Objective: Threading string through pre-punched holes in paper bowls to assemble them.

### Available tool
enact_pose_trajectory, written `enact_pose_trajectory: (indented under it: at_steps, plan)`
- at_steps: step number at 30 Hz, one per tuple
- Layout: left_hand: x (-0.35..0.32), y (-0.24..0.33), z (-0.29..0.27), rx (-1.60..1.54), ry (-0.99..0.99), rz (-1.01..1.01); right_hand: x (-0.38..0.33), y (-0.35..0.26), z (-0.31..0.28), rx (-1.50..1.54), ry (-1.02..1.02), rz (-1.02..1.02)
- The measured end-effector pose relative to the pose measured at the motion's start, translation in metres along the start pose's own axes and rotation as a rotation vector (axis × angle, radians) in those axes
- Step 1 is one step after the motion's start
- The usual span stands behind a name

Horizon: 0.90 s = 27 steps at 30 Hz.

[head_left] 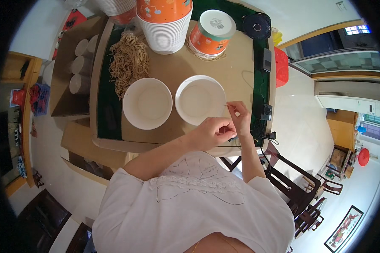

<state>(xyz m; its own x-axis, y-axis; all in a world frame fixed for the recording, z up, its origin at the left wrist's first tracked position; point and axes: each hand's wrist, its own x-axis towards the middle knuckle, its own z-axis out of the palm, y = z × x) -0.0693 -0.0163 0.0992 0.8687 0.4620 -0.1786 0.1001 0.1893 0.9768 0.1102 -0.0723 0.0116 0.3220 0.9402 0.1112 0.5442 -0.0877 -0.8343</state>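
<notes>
Bowls [147, 103], hands [240, 120] near table edge [114, 145], bare cardboard [236, 65] beyond

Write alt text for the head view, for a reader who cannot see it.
A person's right hand pinches something thin and indistinct at the rim of the right of two open white tubs, the left hand curled close by. Beyond them on the table sit a heap of tan strands, a stack of orange-patterned tubs and an upturned tub.

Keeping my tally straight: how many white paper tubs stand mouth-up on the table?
2: the left paper tub, beside the tangled tan bands, and the right paper tub, beside the right hand. Any behind the tall tub stack would be hidden.
</notes>
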Motion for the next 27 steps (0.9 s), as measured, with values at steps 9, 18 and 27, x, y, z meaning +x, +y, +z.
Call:
enact_pose_trajectory:
  at_steps: [9, 18, 27]
  plan:
    - [0.006, -0.015, 0.006, -0.152, 0.153, 0.242, -0.017, -0.013, 0.012, 0.392, -0.08, 0.307]
    - [-0.016, -0.003, -0.02, -0.425, 0.051, -0.04, 0.055, -0.006, 0.003, -0.191, -0.092, 0.101]
    - [-0.047, -0.04, -0.029, -0.494, 0.149, -0.271, 0.155, 0.015, 0.028, -0.416, -0.305, -0.428]
